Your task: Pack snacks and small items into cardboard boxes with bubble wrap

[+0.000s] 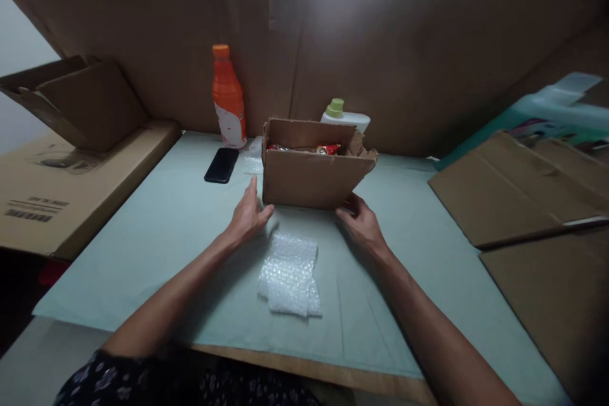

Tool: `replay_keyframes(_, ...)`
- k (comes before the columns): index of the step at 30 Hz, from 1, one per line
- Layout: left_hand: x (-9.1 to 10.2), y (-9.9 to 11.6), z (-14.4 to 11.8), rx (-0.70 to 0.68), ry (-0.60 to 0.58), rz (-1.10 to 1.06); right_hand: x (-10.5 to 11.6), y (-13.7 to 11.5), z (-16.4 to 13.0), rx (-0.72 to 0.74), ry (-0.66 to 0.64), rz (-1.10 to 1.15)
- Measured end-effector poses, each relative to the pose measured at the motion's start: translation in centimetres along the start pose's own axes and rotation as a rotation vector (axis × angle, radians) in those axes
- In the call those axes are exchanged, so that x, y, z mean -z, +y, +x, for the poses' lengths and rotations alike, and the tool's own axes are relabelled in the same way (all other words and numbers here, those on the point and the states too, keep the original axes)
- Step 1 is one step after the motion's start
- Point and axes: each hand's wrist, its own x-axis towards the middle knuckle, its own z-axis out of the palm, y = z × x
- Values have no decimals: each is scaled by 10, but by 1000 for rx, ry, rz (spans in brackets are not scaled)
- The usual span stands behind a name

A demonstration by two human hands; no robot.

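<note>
A small open cardboard box [311, 174] stands on the pale green table cover [157, 228], with red packets [328, 149] showing inside. My left hand [248, 214] rests beside the box's lower left corner, fingers apart, touching or nearly touching it. At the lower right corner is my right hand [360, 221], fingers curled against the box's bottom edge. A folded piece of bubble wrap [289, 274] lies flat between my forearms, just in front of the box.
An orange bottle [228, 98] and a black phone [221, 165] sit left of the box, a white bottle with a green cap [343, 115] behind it. Cardboard walls surround the table. Flat cardboard sheets [518, 190] lie on the right, a large carton [61, 184] on the left.
</note>
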Motion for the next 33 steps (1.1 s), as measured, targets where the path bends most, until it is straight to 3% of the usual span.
replay_keyframes(2, 20, 3, -40, -9, -96, 42, 14, -4, -33, 52, -64, -79)
replay_keyframes(5, 43, 16, -103, -152, -379, 112, 28, -23, -92, 275, -373, -262)
replay_keyframes(7, 46, 24, -130, -206, -455, 156, 27, -39, -125, 423, -571, -361)
replay_keyframes(9, 40, 27, -139, -248, -464, 214, 19, -51, -146, 516, -659, -441)
replay_keyframes(14, 29, 20, -116, -277, -472, 134, 1, -49, -162, 552, -536, -560)
replay_keyframes(18, 46, 24, -93, -111, -622, -155, 1, -35, -167, 547, -472, -565)
replay_keyframes(21, 57, 31, -79, -74, -677, -133, 6, -30, -176, 546, -474, -562)
replay_keyframes(24, 55, 40, -66, -115, -573, 38, 11, -31, -183, 537, -467, -519)
replay_keyframes(27, 39, 55, -47, -176, -460, 145, 8, -38, -180, 514, -435, -446)
replay_keyframes(33, -12, 79, 13, -358, -305, 370, -31, -50, -152, 436, -346, -632)
